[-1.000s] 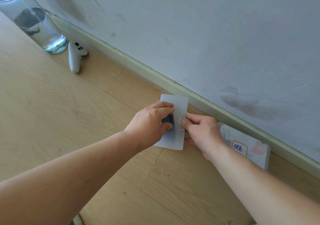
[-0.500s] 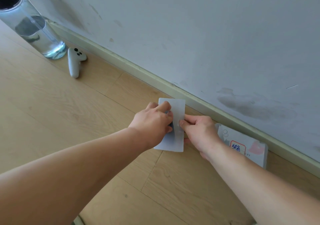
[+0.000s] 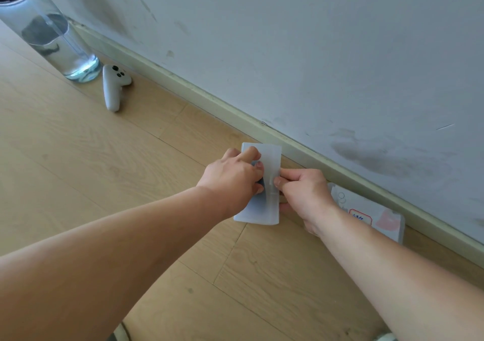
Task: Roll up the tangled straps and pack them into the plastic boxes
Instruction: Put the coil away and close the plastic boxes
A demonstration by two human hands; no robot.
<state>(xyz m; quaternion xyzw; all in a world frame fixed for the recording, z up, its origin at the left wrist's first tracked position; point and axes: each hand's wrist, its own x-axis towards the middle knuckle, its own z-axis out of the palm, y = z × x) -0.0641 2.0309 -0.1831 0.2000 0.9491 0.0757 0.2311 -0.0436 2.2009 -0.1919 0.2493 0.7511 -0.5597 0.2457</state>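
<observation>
Now tucked deeper than a second ago, the dark rolled strap (image 3: pixel 254 163) sits under the curled fingers of the left hand (image 3: pixel 233 180), inside the frosted plastic box (image 3: pixel 264 211) on the floor (image 3: pixel 117 183). The right hand (image 3: pixel 305 194) pinches the box's edge. This strap looks nearly packed.

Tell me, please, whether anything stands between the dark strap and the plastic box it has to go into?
Nothing visible does. The left hand holds the dark strap right at the plastic box, seemingly already inside it, while the right hand pinches the box's right edge.
</observation>
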